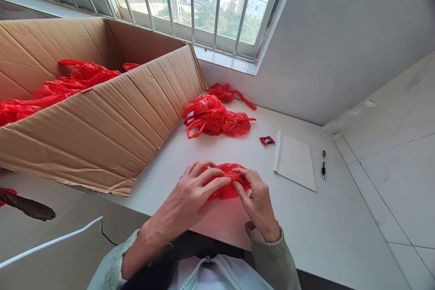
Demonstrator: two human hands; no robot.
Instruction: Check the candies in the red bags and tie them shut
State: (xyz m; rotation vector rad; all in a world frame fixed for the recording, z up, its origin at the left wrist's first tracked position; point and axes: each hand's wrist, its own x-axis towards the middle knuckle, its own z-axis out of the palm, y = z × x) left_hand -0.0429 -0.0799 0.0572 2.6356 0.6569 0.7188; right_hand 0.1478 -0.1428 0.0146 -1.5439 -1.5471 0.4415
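The grey wall (pixel 350 31) stands beyond your fingers (pixel 217 184), white table (pixel 316 231) beneath, cardboard box (pixel 112 131) to their left. Your left hand (pixel 193 190) spreads its fingers, its grip hidden; your right hand (pixel 257 192) pinches the red plastic (pixel 224 194) between both.

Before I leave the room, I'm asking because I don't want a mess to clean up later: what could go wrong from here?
The red plastic bag between the left hand and right hand looks thin, so a hard pull might tear it. The cardboard box seems to jut past the table edge, so a bump could tip it. The small red packet might get overlooked near the similarly red pile of bags.
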